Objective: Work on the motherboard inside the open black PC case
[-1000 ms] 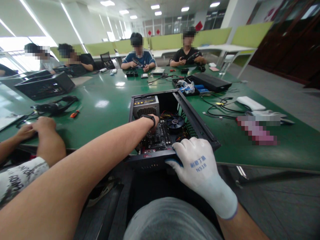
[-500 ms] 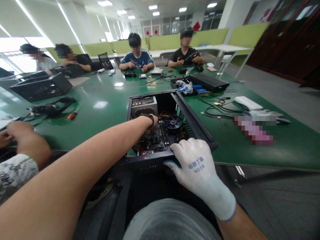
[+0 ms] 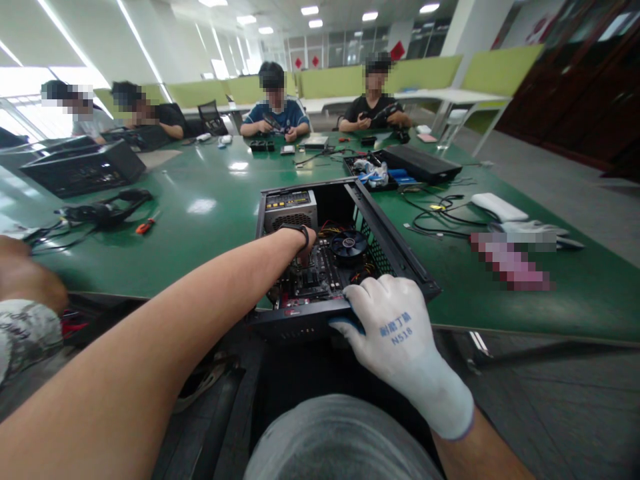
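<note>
An open computer case [image 3: 410, 267] lies on the near edge of the green table, its insides facing up. My bare left hand [image 3: 309, 248], a black band on its wrist, reaches down inside it over the motherboard [image 3: 313, 277]. Its fingers point downward and are mostly hidden, so I cannot tell what they touch. Beside that hand are the power supply [image 3: 291, 215] and a round black cooling fan [image 3: 349, 245]. In a white glove, my right hand [image 3: 385, 313] grips the case's near rim, thumb outside and fingers over the top.
Cables [image 3: 435, 217], a white box [image 3: 499, 207] and a glove [image 3: 535, 233] lie on the right of the table [image 3: 200, 247]. Farther back is a black tray [image 3: 395, 180] of parts. An orange-handled tool [image 3: 145, 227] and another case [image 3: 85, 170] are left. Several people work around the table.
At the far left, a neighbour's arm has drawn back toward the edge of view. The view has shifted slightly; both my hands keep their places at the case.
</note>
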Demonstrator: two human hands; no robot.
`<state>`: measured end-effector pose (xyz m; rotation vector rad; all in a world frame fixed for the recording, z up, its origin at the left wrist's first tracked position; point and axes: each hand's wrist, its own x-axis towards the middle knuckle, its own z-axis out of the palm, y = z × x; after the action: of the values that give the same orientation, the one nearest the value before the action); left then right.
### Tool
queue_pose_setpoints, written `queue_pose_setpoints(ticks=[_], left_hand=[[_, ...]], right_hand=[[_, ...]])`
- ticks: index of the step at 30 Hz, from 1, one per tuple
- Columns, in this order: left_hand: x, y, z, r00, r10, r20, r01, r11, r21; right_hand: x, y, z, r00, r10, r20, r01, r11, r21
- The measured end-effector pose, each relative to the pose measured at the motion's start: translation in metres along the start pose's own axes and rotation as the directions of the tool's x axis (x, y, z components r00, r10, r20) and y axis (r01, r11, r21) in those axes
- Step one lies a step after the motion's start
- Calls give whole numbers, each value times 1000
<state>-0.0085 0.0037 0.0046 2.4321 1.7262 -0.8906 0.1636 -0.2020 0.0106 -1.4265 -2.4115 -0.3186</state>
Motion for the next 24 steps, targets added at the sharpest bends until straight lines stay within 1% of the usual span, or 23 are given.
queue_pose_setpoints(ticks=[3,8,13,18,24], left_hand=[[-1,-1,0,1000,-11,13,11,1000,-18],[-3,1,0,999,-23,-29,21,998,-56],[-1,1,0,1000,-1,10,1,999,-41],[1,-2,2,999,-33,18,35,994,-99],[6,-4,6,1000,-3,-4,3,1000,-14]], right_hand=[[0,0,0,1000,-4,-4,4,1000,-8],[-1,1,0,1000,3,5,-3,1000,-7],[0,0,1,1000,4,5,-4,1000,-5],[1,0,1,1000,0,1,0,1000,-10],[0,1,0,1000,-3,-6,3,1000,-7]])
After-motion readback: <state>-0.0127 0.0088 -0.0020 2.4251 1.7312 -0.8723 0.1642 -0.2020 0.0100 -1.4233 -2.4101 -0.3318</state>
